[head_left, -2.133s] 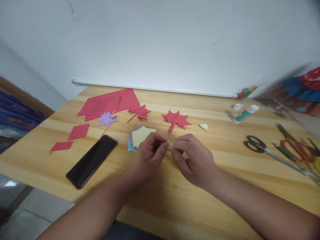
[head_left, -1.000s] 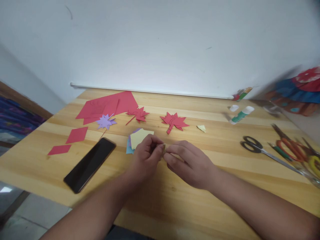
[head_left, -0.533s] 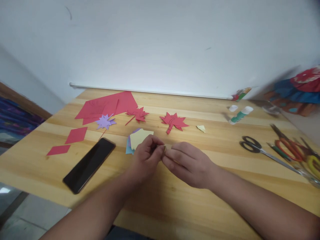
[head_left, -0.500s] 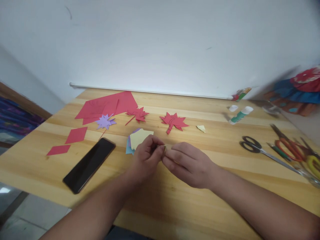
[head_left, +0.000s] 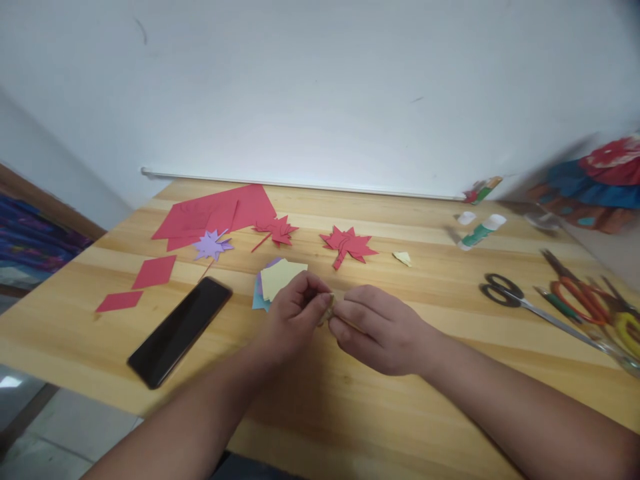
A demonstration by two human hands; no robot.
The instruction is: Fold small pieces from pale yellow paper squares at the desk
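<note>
Between my two hands is a small piece of yellow paper (head_left: 327,309), mostly covered by fingers. My left hand (head_left: 295,310) pinches it from the left, thumb and fingers closed. From the right, my right hand (head_left: 383,327) is closed with its fingertips at the same piece. Just behind my left hand lies a stack of pale yellow, purple and blue paper pieces (head_left: 283,275). A red paper leaf (head_left: 349,245) rests beyond my hands, with a small yellow paper piece (head_left: 403,257) to its right.
Left on the wooden table (head_left: 300,413) are a phone (head_left: 180,331), red diamonds (head_left: 155,271), a purple paper star (head_left: 213,245), another red leaf (head_left: 280,231) and red sheets (head_left: 210,212). Rightward are an uncapped glue stick (head_left: 483,232), black-handled scissors (head_left: 505,291) and orange-handled scissors (head_left: 580,298).
My right hand has shifted slightly right, and more of the yellow paper shows between the fingertips. My left hand keeps its pinch. The things on the table have stayed put.
</note>
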